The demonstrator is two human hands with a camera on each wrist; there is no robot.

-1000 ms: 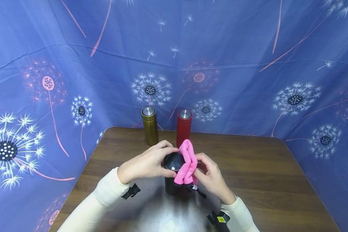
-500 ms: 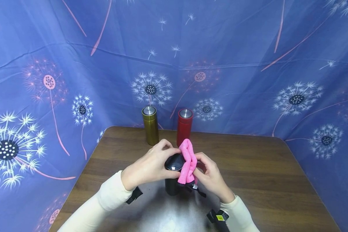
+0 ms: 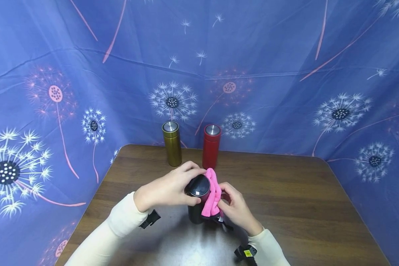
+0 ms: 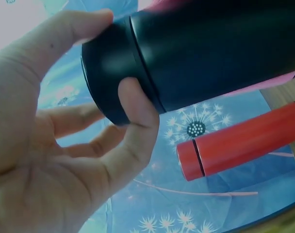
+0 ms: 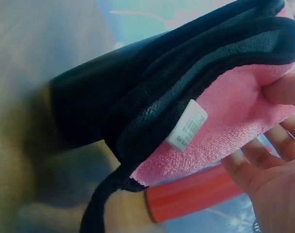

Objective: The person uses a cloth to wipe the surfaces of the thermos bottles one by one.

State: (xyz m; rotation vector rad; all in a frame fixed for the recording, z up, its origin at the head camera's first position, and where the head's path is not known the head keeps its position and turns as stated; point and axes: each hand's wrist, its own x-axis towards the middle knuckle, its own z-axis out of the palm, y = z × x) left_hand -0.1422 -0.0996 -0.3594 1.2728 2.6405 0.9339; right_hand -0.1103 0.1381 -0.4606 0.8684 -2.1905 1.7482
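Note:
A black thermos bottle (image 3: 195, 212) stands upright near the middle of the table. My left hand (image 3: 169, 186) grips it round its glossy black lid (image 3: 199, 184), thumb on one side and fingers on the other, as the left wrist view shows. With my right hand (image 3: 236, 207) I pinch a folded pink cloth (image 3: 212, 195) against the bottle's right side. In the right wrist view the cloth (image 5: 239, 107) has a dark grey inner face, black edging, a white label (image 5: 187, 125) and a black hanging loop (image 5: 96, 204). It covers part of the bottle's body.
Behind the hands stand a gold thermos (image 3: 173, 146) and a red thermos (image 3: 211, 147), both with silver tops. The wooden table (image 3: 286, 192) ends at a blue curtain (image 3: 269, 48) printed with dandelions, at the back and both sides.
My right hand and the pink cloth have moved down along the bottle's side and slightly left. My left hand stays at the lid, shifting only a little.

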